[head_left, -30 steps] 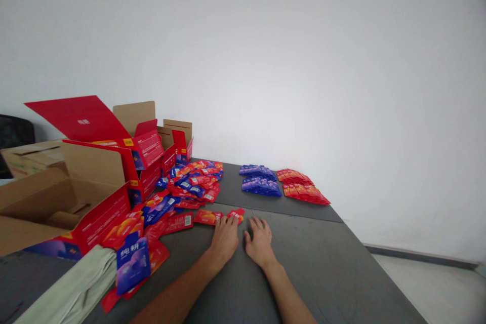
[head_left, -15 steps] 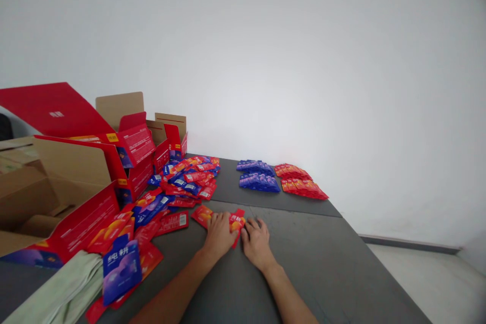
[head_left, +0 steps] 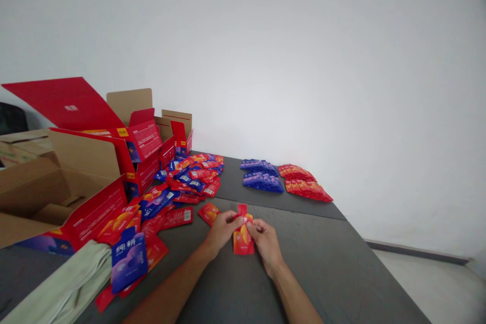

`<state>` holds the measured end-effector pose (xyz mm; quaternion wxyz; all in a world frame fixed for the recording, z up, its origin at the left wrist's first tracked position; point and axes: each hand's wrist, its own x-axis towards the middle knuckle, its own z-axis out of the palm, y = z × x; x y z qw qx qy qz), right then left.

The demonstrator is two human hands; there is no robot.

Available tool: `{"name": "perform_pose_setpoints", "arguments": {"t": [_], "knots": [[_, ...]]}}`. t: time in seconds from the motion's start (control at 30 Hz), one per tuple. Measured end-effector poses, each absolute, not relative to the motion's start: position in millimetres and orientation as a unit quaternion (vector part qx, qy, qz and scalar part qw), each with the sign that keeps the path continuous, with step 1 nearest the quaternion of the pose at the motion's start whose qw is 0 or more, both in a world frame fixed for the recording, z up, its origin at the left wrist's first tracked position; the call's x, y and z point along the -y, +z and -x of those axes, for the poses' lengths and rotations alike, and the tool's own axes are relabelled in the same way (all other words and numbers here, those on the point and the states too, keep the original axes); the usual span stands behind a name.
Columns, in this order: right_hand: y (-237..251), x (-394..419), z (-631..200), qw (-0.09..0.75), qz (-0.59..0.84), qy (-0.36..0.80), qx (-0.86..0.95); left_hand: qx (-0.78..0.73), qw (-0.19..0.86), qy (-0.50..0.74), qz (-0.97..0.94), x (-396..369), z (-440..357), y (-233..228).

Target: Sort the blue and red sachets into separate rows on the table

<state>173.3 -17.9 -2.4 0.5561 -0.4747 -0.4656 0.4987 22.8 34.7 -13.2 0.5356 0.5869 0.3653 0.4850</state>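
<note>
Between my two hands is a red and orange sachet (head_left: pixel 243 243), upright with its narrow top pointing away from me. My left hand (head_left: pixel 224 230) pinches its upper left edge, and my right hand (head_left: pixel 266 242) grips the right edge with thumb and fingers. Just beyond my left hand another red sachet (head_left: pixel 208 213) lies flat on the dark table (head_left: pixel 311 268). To the left spreads a loose heap of red and blue sachets (head_left: pixel 197 174), and a blue sachet (head_left: pixel 129 261) lies nearer to me on top of red ones.
Open red cardboard boxes (head_left: pixel 100 211) stand along the left side, beside a folded pale green cloth (head_left: pixel 70 283). At the back, overlapping rows of blue sachets (head_left: pixel 262 181) sit next to rows of red sachets (head_left: pixel 308 189). A white wall (head_left: pixel 304 61) rises behind the table.
The sachet has gone from lying slanted under my left hand to being held straight by both hands. My right hand has closed on its edge. The view has shifted slightly.
</note>
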Motion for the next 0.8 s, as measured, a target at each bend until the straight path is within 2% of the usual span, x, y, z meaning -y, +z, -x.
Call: {"name": "perform_pose_setpoints", "arguments": {"t": [0.8], "knots": [[-11, 14, -168, 0.564, 0.503, 0.463, 0.464, -0.416, 0.495, 0.534, -0.544, -32, -25, -6]]}}
